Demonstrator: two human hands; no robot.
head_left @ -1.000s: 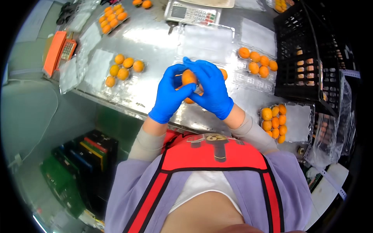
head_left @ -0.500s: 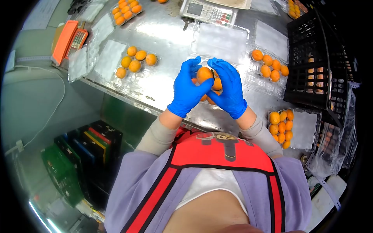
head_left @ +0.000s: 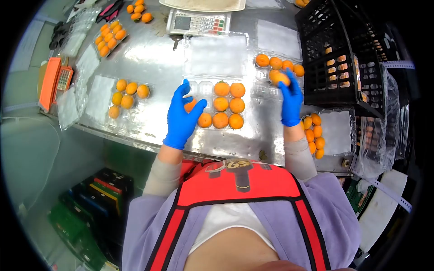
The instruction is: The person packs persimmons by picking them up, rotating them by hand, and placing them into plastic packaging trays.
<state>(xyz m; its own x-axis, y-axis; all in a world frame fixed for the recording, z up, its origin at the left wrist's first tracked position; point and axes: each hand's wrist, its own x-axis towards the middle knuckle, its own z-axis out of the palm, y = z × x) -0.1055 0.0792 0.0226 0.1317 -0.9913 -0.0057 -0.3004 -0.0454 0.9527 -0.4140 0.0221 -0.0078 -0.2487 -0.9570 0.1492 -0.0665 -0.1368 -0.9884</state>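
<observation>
My left hand point(head_left: 183, 115), in a blue glove, has its thumb and fingers around an orange fruit point(head_left: 190, 105) at the left side of the middle clear tray point(head_left: 205, 86). Several more oranges point(head_left: 221, 104) sit in that tray, and its lid lies folded back behind it. In its blue glove, my right hand point(head_left: 291, 97) holds an orange point(head_left: 280, 78) between thumb and fingers over the right tray point(head_left: 266, 90), where several oranges point(head_left: 275, 63) form a row along the back.
A scale point(head_left: 199, 22) stands behind the middle tray. At the right is a black crate point(head_left: 325, 72), with a filled tray point(head_left: 318, 131) in front. Another part-filled tray point(head_left: 128, 88) lies left; an orange calculator point(head_left: 49, 84) sits at the far left.
My hands have moved apart from over the middle tray, uncovering its oranges. My right hand has gone right to the other tray and is now around an orange. The view has shifted.
</observation>
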